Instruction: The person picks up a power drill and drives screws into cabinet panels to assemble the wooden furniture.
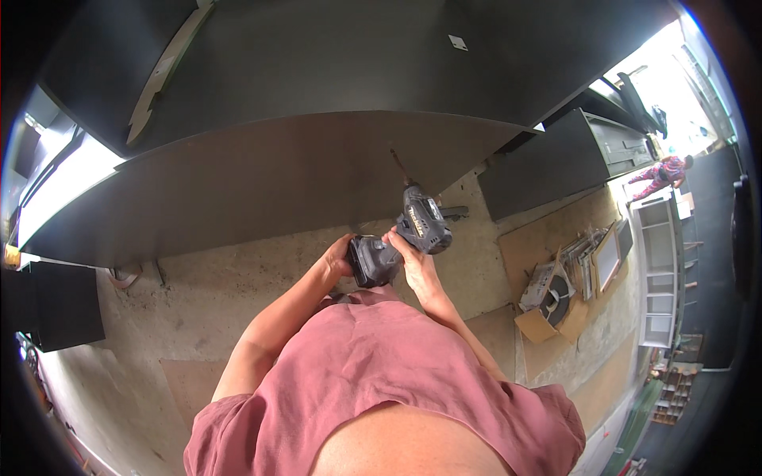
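Note:
A dark cordless drill (427,224) is held in front of my body, its long thin bit (399,165) pointing away from me at the brown front face (270,186) of a large dark cabinet. Whether the bit touches that face I cannot tell. My right hand (410,255) is closed round the drill's handle, with part of its fingers hidden. My left hand (341,257) grips the black battery (367,262) at the drill's base from the left side. Above the brown face spreads the cabinet's dark board (333,67), with a small white label (458,42) on it.
On the right, an open cardboard box (542,321) and stacked flat pieces (587,266) lie on cardboard. Beyond them are another dark cabinet (548,170), a white shelf unit (657,270) and a person (667,170). A black box-shaped piece (67,305) stands left. The floor (214,297) is concrete.

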`<state>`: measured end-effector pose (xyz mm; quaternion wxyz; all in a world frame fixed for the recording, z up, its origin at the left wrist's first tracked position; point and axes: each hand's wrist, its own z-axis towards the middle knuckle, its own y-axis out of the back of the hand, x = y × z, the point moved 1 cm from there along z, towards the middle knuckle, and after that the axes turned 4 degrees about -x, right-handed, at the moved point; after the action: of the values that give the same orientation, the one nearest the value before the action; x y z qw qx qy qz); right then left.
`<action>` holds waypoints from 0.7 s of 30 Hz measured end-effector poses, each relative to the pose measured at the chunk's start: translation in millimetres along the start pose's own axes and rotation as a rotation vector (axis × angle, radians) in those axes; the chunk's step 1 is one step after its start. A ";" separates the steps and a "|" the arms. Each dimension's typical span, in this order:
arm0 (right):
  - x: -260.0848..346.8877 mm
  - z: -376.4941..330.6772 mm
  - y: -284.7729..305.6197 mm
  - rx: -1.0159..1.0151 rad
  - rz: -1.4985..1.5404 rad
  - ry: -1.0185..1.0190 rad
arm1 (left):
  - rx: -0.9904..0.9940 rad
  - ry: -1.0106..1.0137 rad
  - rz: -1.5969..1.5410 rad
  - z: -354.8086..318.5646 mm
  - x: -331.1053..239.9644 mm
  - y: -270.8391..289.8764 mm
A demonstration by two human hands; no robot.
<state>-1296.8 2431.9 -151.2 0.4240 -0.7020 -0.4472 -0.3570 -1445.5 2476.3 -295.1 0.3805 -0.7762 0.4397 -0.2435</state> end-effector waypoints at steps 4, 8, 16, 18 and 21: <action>-15.2 21.1 1.1 -0.006 0.043 0.046 | 0.011 0.010 0.059 17.4 -7.0 5.7; -25.6 39.4 6.3 0.011 0.030 0.124 | -0.046 0.006 0.060 23.4 -14.1 6.2; -32.1 49.8 -1.4 0.096 0.038 0.151 | 0.049 -0.023 0.007 22.6 -19.9 12.7; -29.6 41.0 -9.0 0.034 -0.012 0.105 | -0.060 -0.019 -0.027 10.9 -20.5 8.0; -29.7 10.9 -32.6 0.046 -0.193 0.127 | -0.069 -0.084 -0.021 -8.6 -5.8 23.1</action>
<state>-1336.1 2440.1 -172.5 0.4310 -0.6218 -0.4930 -0.4296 -1466.0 2470.6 -308.8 0.3692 -0.8031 0.4231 -0.1993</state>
